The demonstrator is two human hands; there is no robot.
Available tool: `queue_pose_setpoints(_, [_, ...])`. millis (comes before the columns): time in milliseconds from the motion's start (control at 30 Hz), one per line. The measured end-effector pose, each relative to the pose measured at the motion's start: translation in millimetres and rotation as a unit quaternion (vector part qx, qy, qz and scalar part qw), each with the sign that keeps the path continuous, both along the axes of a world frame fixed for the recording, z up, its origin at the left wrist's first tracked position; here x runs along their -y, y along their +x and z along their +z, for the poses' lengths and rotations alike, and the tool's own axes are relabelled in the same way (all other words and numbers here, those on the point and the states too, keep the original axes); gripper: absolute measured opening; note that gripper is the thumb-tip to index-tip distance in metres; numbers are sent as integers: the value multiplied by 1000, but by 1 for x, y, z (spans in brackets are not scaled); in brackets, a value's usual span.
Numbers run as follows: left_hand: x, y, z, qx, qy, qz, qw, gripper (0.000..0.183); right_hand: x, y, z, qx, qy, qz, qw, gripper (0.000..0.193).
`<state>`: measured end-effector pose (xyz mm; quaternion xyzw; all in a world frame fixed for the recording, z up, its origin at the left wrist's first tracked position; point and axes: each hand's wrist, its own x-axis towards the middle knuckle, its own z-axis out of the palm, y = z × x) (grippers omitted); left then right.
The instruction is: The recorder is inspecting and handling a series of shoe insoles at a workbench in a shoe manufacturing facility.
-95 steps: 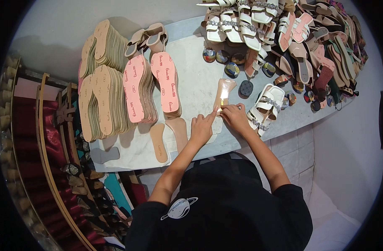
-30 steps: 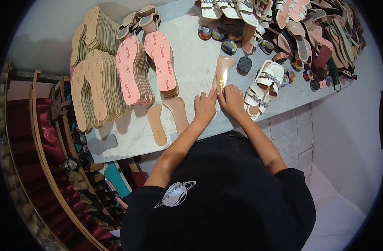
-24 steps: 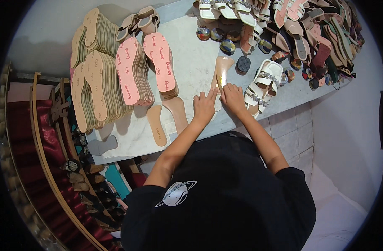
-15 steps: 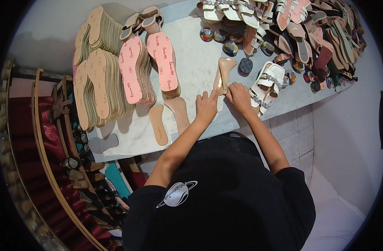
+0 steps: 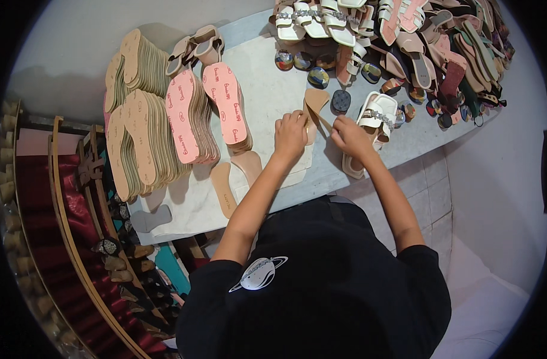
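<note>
A thin tan insole cover (image 5: 316, 100) bends up from the table, its wide end far and its narrow end toward me. My right hand (image 5: 352, 137) pinches that narrow end between thumb and fingers. Under the curled fingers of my left hand (image 5: 291, 137), a glossy beige insole piece (image 5: 311, 131) is held at the table, partly hidden. A dark oval heel piece (image 5: 341, 100) lies just beyond. Beside my right hand sits a white sandal (image 5: 378, 113) with a jewelled strap; another white sandal shows partly beneath the wrist.
Stacks of tan soles (image 5: 148, 137) and pink printed insoles (image 5: 186, 116) stand at the left. A loose tan insole (image 5: 224, 191) and a grey piece (image 5: 152, 219) lie near the front edge. Sandals (image 5: 312, 21) and a shoe pile (image 5: 459, 54) fill the far right.
The tan cover has lifted and bent away from the glossy piece, its narrow end now in my right hand. My left hand's fingers have curled. The near white sandal has shifted or been uncovered.
</note>
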<state>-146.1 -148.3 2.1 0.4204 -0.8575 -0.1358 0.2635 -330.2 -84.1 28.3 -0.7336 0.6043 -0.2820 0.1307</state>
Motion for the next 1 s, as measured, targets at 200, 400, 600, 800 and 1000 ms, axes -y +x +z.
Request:
queue_pose_setpoints(200, [17, -9, -5, 57, 108, -13, 992, 39, -6, 21, -12, 149, 83, 7, 985, 28])
queue_pose_setpoints(400, [23, -8, -1, 95, 156, -12, 983, 38, 21, 21, -14, 249, 68, -34, 966, 38])
queue_pose_setpoints(600, [31, -7, 0, 148, 173, -29, 973, 32, 65, 31, 3, 116, 117, -160, 973, 63])
queue_pose_setpoints(800, [36, -3, -2, 139, 177, -43, 973, 38, 109, 15, -1, -62, 286, -102, 951, 59])
queue_pose_setpoints(1000, [40, -4, -10, 98, 252, -19, 962, 52, 95, 0, -22, 15, 225, -84, 971, 27])
